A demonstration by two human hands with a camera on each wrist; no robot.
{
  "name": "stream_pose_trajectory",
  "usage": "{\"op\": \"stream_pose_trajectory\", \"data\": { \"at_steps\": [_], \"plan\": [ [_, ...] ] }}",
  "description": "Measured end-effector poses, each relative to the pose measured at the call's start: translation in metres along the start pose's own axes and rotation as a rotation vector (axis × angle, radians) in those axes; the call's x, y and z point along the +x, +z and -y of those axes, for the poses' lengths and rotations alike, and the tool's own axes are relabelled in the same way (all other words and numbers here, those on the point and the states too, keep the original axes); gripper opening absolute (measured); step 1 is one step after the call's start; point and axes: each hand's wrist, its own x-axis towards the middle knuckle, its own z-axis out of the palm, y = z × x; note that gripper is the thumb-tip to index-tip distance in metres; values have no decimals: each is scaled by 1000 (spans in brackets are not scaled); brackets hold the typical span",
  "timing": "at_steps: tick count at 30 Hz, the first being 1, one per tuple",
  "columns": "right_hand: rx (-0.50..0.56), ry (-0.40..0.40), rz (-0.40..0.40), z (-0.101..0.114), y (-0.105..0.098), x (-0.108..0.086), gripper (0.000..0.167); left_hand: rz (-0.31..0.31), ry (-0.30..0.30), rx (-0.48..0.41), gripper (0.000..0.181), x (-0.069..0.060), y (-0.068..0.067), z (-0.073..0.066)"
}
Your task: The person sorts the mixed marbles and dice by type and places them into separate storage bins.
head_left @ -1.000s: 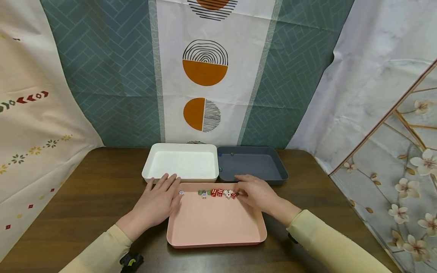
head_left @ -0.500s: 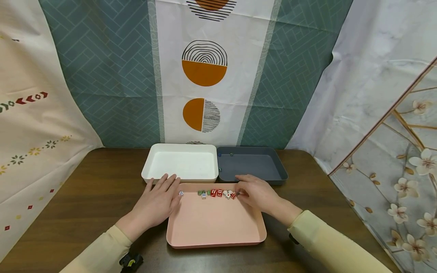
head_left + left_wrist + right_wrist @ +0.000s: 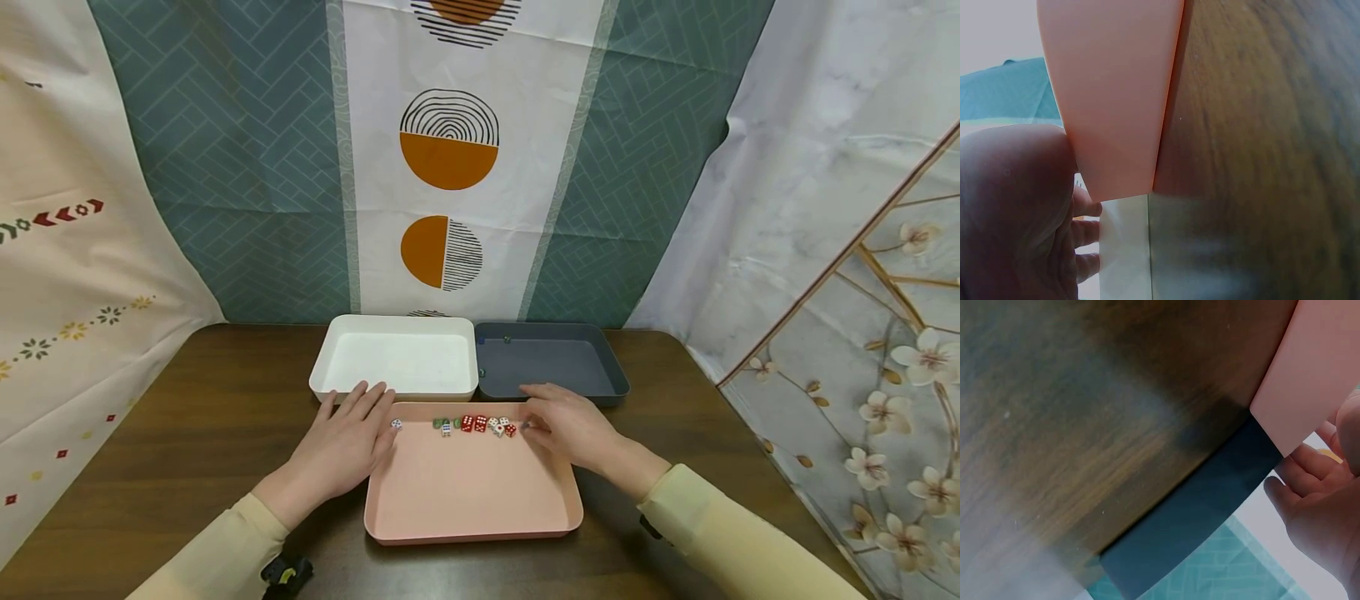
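A pink tray (image 3: pixel 472 492) lies on the table with a row of small dice along its far side. Among them are red dice (image 3: pixel 474 423), white dice (image 3: pixel 498 426), green dice (image 3: pixel 441 423) and a white die with blue pips (image 3: pixel 446 430). My left hand (image 3: pixel 348 442) rests with extended fingers over the tray's far left corner, beside another white die (image 3: pixel 397 425). At the far right corner, my right hand (image 3: pixel 572 427) has its fingers bent down and pinches a small dark bluish die (image 3: pixel 526 425), mostly hidden by the fingers.
Behind the pink tray stand a white tray (image 3: pixel 405 358) on the left and a dark grey-blue tray (image 3: pixel 555 362) on the right, side by side. A few small dark dice (image 3: pixel 482 372) lie in the dark tray's left part. Patterned cloths hang around the wooden table (image 3: pixel 187 467).
The small die at my right fingertips shows a bluish face now, where it looked darker and greenish a second ago. The left hand and the other dice stay in place.
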Motion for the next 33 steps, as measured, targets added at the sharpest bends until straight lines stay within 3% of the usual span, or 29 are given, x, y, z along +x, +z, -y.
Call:
{"op": "stream_pose_trajectory", "data": {
  "at_steps": [33],
  "plan": [
    [7,-11,-93,-4,-20,-6,14,0,-1,-4,57,0,-1,-1]
  ]
}}
